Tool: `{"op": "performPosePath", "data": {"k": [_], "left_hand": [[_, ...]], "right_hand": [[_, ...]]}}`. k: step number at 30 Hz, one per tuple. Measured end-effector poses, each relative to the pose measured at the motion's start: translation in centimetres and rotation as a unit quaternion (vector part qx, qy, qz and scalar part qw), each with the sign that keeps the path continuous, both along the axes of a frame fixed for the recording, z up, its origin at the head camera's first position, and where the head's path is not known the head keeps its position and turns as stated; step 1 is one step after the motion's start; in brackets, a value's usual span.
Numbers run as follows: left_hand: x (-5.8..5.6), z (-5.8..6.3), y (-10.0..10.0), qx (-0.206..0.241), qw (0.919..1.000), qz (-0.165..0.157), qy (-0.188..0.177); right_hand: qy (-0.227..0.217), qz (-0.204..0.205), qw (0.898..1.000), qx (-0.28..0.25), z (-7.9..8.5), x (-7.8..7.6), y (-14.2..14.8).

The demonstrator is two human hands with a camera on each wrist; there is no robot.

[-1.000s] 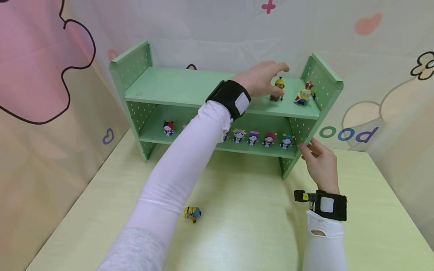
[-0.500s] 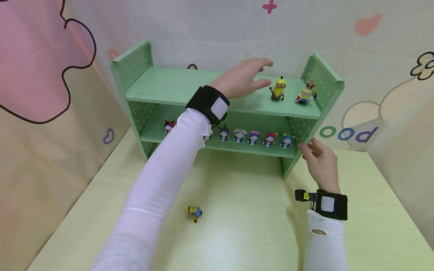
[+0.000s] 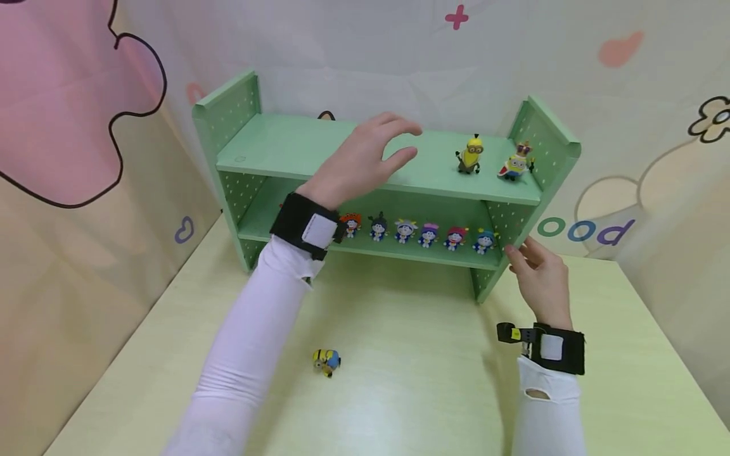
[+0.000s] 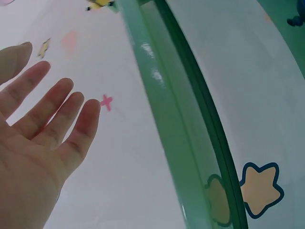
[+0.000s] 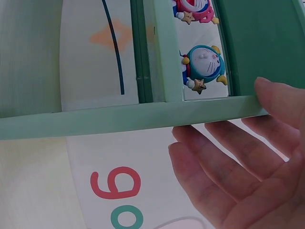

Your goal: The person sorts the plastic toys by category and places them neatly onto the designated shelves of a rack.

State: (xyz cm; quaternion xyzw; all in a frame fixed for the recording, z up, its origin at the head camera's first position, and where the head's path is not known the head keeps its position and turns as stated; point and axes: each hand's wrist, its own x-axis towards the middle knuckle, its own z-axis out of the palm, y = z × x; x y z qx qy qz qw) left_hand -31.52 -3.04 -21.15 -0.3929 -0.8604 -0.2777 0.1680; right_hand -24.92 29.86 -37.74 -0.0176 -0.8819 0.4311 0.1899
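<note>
My left hand (image 3: 367, 155) hovers in front of the upper board of a green shelf (image 3: 274, 149), fingers spread and nothing in it. To its right on that board a yellow minion figurine (image 3: 470, 155) stands upright. Beside the right panel stands another minion figurine wearing a crown (image 3: 516, 163). My right hand (image 3: 542, 282) holds the front edge of the shelf's right side panel; in the right wrist view the thumb lies on the inner side and the fingers (image 5: 228, 157) on the outer side.
Several small Doraemon-like figurines (image 3: 405, 231) line the lower board, the left ones partly hidden by my left arm. A blue and yellow minion figurine (image 3: 327, 361) lies on the table (image 3: 410, 354) in front. A printed curtain (image 3: 353, 57) hangs behind the shelf.
My left hand has moved left, away from the yellow minion figurine, which now stands fully in view on the upper board. My right hand stays on the side panel.
</note>
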Motion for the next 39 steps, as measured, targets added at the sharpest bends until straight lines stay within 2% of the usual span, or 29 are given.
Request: {"op": "performPosePath", "data": {"k": [4,11,17,23,28,31,35,39], "left_hand": [[1.7,-1.1,-1.9,0.057,0.9984,0.001,-0.003],[3.8,-3.9,-5.4,0.113,0.9935,0.012,-0.005],[5.2,-7.3,-9.4,0.164,0.9842,0.066,0.0],[5.4,-10.7,-12.0,0.147,0.9832,0.102,-0.039],[5.9,-12.8,-13.8,0.122,0.9817,0.128,-0.071],[6.2,-13.7,-14.7,0.101,0.9798,0.143,-0.097],[6.2,-14.3,-15.4,0.077,0.9787,0.142,-0.127],[6.1,-14.9,-16.4,0.054,0.9787,0.144,-0.136]], "right_hand": [[0.002,0.003,1.0,0.001,0.0,0.1,0.0],[0.008,0.002,1.0,0.001,0.1,0.0,0.0],[0.004,0.002,1.0,0.001,0.0,-0.1,-0.3],[0.009,0.002,1.0,0.005,-0.1,-0.1,-0.3],[0.003,0.004,1.0,-0.002,-0.4,-0.1,-0.5],[0.001,0.002,1.0,0.007,-0.4,-0.1,-0.5],[0.004,-0.004,1.0,0.013,-0.2,0.1,-0.2],[0.005,-0.004,1.0,0.007,-0.1,0.1,0.0]]}}
